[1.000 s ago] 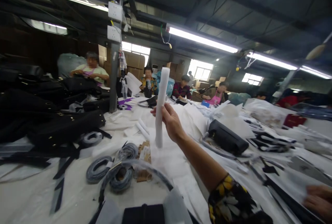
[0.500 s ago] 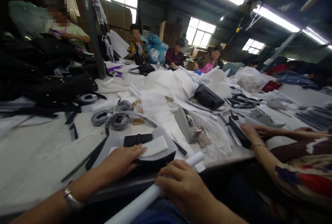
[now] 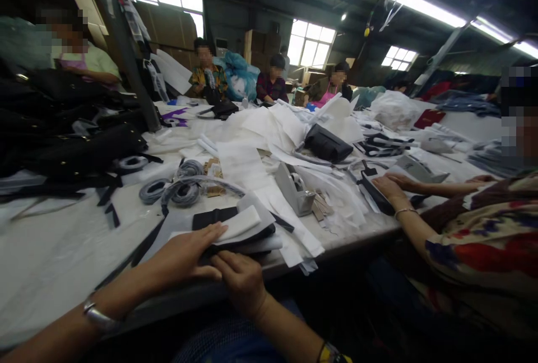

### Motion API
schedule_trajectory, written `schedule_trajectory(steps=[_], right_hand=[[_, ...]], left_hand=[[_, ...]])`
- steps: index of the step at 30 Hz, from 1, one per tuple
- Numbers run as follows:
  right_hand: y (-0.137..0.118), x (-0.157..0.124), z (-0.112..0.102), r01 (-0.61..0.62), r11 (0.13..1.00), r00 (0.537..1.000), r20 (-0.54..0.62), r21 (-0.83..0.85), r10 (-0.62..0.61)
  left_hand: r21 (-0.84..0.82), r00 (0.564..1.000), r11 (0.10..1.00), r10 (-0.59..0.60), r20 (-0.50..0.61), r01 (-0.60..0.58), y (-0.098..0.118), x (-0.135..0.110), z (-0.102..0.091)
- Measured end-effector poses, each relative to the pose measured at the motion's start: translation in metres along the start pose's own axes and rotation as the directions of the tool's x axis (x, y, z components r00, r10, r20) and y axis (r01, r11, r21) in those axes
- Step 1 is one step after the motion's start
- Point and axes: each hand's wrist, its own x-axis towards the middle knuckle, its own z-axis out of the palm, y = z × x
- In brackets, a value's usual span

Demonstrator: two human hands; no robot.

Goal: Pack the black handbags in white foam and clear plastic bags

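A black bag lies at the table's front edge with thin white paper around it and a folded white sheet on top. My left hand rests on the bag and the sheet, its fingers stretched out and the thumb apart. Close under it, my right hand is curled at the bag's front edge, fingertips partly hidden there. A white paper roll pokes out at the bag's right side; the rest of it is hidden. The bag's wrapped strap arches behind it.
A grey tape dispenser stands right of the bag. Coils of wrapped strap lie behind it. Black bags are piled at left. A co-worker's hands handle another bag at right. White sheets heap mid-table; people sit opposite.
My right hand has moved left to the bag's front edge and no longer grips the long white roll, which now lies at the bag. My left hand has stayed on the bag.
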Motion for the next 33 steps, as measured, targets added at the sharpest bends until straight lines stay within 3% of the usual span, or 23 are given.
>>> schedule_trajectory(steps=[2,5,7,10,12,16,21,25,28,30,31,33], right_hand=[[0.003,-0.004,-0.007,0.050,0.992,0.999,-0.013,0.119,-0.049],[0.014,-0.001,-0.038,0.178,0.965,0.984,-0.018,0.192,-0.178],[0.028,0.009,-0.064,0.212,0.969,0.974,0.056,0.124,-0.220],[0.056,0.022,-0.088,0.217,0.975,0.943,0.271,-0.056,-0.195],[0.074,0.023,-0.088,0.227,0.968,0.923,0.341,-0.104,-0.179],[0.093,0.006,-0.067,0.188,0.977,0.947,0.281,-0.101,-0.153],[0.091,0.000,-0.056,0.156,0.984,0.972,0.188,-0.088,-0.138],[0.077,-0.003,-0.070,0.140,0.989,0.983,0.126,-0.057,-0.132],[0.060,-0.023,-0.084,-0.019,0.998,1.000,-0.010,0.065,0.020],[0.049,-0.040,-0.091,-0.283,0.941,0.956,-0.030,0.188,0.293],[0.046,-0.046,-0.092,-0.443,0.862,0.892,0.022,0.245,0.452],[0.043,-0.054,-0.092,-0.705,0.630,0.703,0.205,0.327,0.681]], left_hand=[[0.052,0.998,0.998,-0.019,-0.067,0.022,0.001,-0.003,0.016],[0.141,0.971,0.990,0.002,-0.240,0.033,0.004,-0.008,0.038],[0.201,0.936,0.980,0.068,-0.346,0.003,0.005,-0.011,0.048],[0.280,0.896,0.960,0.130,-0.424,-0.006,0.007,-0.013,0.057],[0.313,0.897,0.950,0.122,-0.425,0.019,0.009,-0.013,0.058],[0.360,0.926,0.930,0.071,-0.371,0.073,0.025,-0.004,0.054],[0.392,0.945,0.913,0.024,-0.327,0.112,0.052,0.015,0.051],[0.420,0.917,0.901,0.071,-0.392,0.109,0.050,0.016,0.064],[0.444,0.879,0.890,0.125,-0.460,0.106,0.042,0.012,0.072],[0.440,0.872,0.892,0.132,-0.471,0.102,0.039,0.011,0.074],[0.435,0.871,0.895,0.135,-0.472,0.097,0.039,0.011,0.074],[0.425,0.867,0.901,0.139,-0.479,0.090,0.039,0.011,0.074]])
